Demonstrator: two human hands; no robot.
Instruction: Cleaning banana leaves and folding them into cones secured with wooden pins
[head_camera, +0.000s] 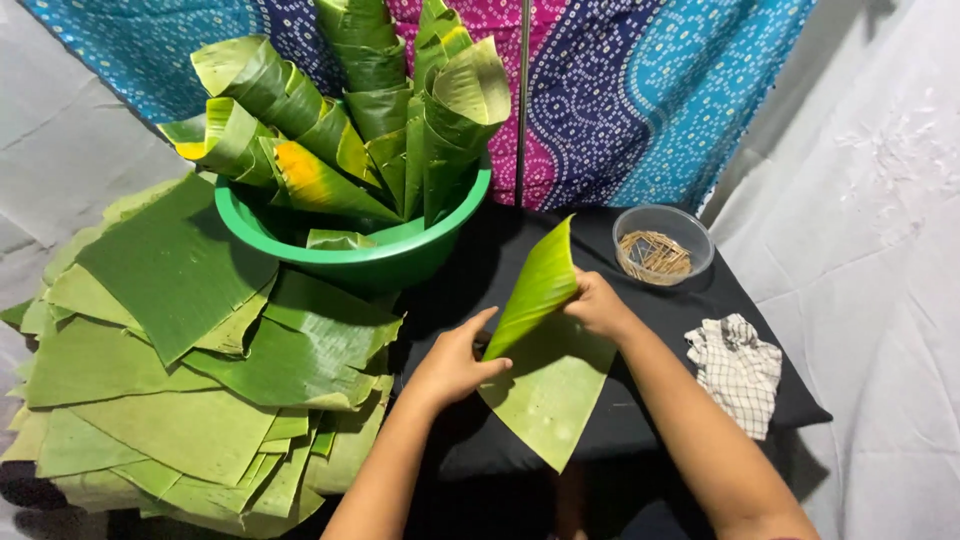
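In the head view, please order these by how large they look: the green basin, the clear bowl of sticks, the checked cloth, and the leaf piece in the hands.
1. Green basin
2. Leaf piece, held by both hands
3. Checked cloth
4. Clear bowl of sticks

The cloth and bowl look close in size; the bowl lies farther away, so that order is unsure.

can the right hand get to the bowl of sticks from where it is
Probably yes. The right hand holds the leaf just below the clear bowl of sticks, and only bare black cloth lies between them. The hand is busy with the leaf, though, so it would have to let go first.
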